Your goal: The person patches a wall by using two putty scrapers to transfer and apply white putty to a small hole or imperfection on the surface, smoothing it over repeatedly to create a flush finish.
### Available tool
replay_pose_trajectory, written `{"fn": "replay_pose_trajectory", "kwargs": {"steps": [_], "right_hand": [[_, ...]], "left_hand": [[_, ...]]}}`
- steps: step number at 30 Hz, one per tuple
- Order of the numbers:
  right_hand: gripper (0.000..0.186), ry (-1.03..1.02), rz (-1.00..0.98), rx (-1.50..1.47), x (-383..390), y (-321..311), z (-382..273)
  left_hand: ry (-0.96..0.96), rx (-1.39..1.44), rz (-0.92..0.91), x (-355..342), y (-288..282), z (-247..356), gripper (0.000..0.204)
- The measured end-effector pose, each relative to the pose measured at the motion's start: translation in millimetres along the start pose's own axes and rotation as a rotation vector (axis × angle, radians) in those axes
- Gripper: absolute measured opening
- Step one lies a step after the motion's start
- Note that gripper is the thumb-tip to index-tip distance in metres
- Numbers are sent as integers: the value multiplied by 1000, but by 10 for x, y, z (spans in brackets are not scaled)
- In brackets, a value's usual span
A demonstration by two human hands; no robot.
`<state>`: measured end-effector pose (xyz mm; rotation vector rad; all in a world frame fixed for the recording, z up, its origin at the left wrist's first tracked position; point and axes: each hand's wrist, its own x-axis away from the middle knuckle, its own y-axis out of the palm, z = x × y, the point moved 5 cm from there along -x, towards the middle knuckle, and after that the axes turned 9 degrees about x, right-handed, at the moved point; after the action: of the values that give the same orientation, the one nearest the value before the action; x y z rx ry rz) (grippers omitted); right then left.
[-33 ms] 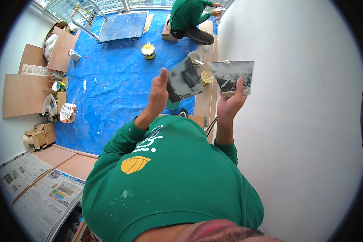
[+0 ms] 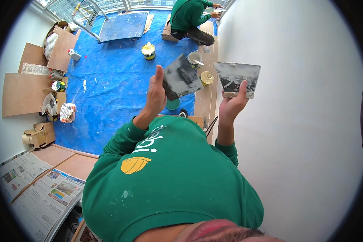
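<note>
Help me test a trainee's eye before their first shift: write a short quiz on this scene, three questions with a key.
1. True or false: the left hand and the right hand each hold a smeared plate.

2. Choose one. What colour is the floor sheet?
A) red
B) blue
C) brown

3. Fill in the blank: the co-worker's top is ____.

Key:
1. True
2. B
3. green
</note>
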<state>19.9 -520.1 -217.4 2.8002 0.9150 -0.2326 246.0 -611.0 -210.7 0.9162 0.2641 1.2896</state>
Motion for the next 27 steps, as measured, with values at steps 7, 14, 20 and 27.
{"fn": "replay_pose_trajectory", "kwargs": {"steps": [7, 14, 20, 27], "right_hand": [[29, -297, -3, 75, 192, 367, -401], [12, -380, -354, 325, 445, 874, -341], [17, -141, -853, 470, 608, 1187, -137], [34, 723, -751, -560, 651, 1147, 162]], "left_hand": [[-25, 203, -75, -189, -213, -53, 57], [9, 174, -26, -293, -214, 65, 47], [-50, 159, -101, -427, -475, 381, 47], [-69, 303, -315, -825, -719, 680, 53]]}}
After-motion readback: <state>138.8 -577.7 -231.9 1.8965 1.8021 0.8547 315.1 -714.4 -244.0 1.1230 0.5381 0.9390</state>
